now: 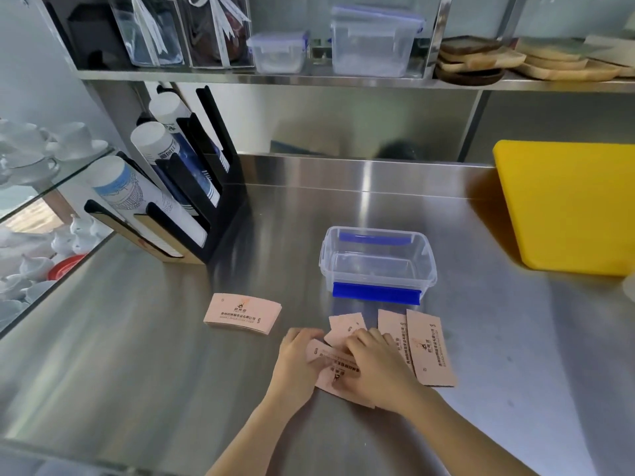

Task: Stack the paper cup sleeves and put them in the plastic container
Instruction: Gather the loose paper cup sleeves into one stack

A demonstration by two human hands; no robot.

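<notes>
Several pink paper cup sleeves lie flat on the steel counter. A neat small stack of sleeves [243,314] rests to the left. Loose sleeves [431,348] fan out at the right, just in front of the clear plastic container [429,259], which stands without a lid and has blue clips. My left hand [297,362] and my right hand [372,365] both press on a few overlapping sleeves [331,364] between them, fingers pinching the edges. The hands hide part of these sleeves.
A black rack of paper cups [171,190] stands at the left. A yellow cutting board [570,204] leans at the right. Lidded plastic boxes [372,42] and wooden trays [481,60] sit on the shelf above. White cups [31,149] fill a glass case far left.
</notes>
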